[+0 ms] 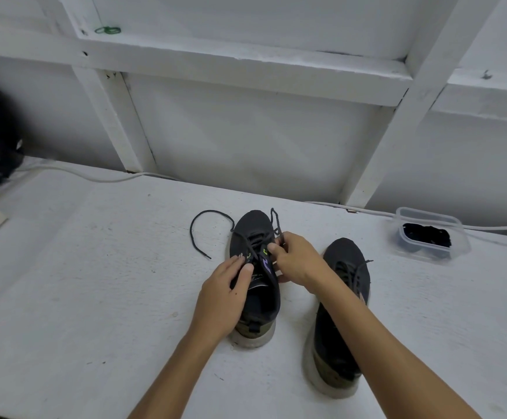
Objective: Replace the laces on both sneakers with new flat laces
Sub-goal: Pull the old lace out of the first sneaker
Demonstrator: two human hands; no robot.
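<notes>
Early going, by the look of it. Two dark sneakers sat on the white worktop [94, 267], toes pointing away from the person. The left sneaker [253, 228] was the one being worked: its old round lace [199, 225] had come loose at the top, one free end curling out in a wide loop over the worktop to the left, the other end rising at the far right of the toe. Lower rows near the toe appeared to be threaded yet, so the unlacing was only partly done.

The left hand [225, 294] was clamped on the collar and near-left eyelet side of that sneaker, thumb pressed on the tongue, steadying it. The right hand [294, 258] had fingers curled and pinching the lace at the upper right eyelets, seemingly drawing it out.

The right sneaker [341, 313] lay just beside, untouched, its own lace in place and seemingly tied.

Far right, well apart from both shoes, a clear plastic container [455, 228] held a dark bundle [427, 235], likely the new flat laces, though too small to confirm. None had been taken out. Left to do, as I judged it: finish stripping this shoe, strip the other, then thread both afresh.
</notes>
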